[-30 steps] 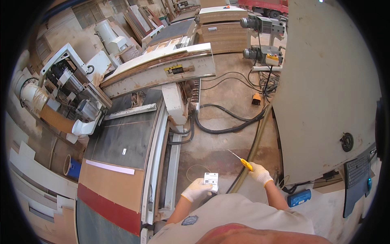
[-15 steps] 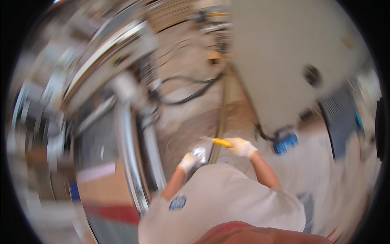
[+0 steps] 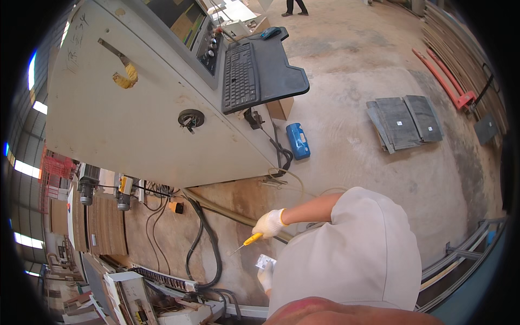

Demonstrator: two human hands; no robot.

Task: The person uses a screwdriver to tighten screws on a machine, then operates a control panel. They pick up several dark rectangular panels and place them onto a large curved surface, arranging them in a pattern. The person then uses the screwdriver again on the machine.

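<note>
In a white knit glove, my right hand (image 3: 269, 223) is closed around the yellow handle of a screwdriver (image 3: 252, 239). Its thin metal shaft points down and to the left. Below it, close to my body, my gloved left hand (image 3: 265, 277) grips a small silvery-white, flat piece (image 3: 265, 261), whose exact kind is unclear. The screwdriver tip stays apart from that piece. My shirt hides part of the left hand and forearm.
Ahead stands a large grey control cabinet (image 3: 146, 124) with a keyboard (image 3: 240, 76) on a black shelf. Nearby on the floor are a blue container (image 3: 298, 141), dark panels (image 3: 403, 124) and thick black hoses (image 3: 216, 254). Machine rails (image 3: 460, 260) run at lower right; a person's legs (image 3: 295, 6) show far off.
My view has swung right, bringing the cabinet, keyboard and dark panels into sight. Both hands still hold the screwdriver and the silvery piece.
</note>
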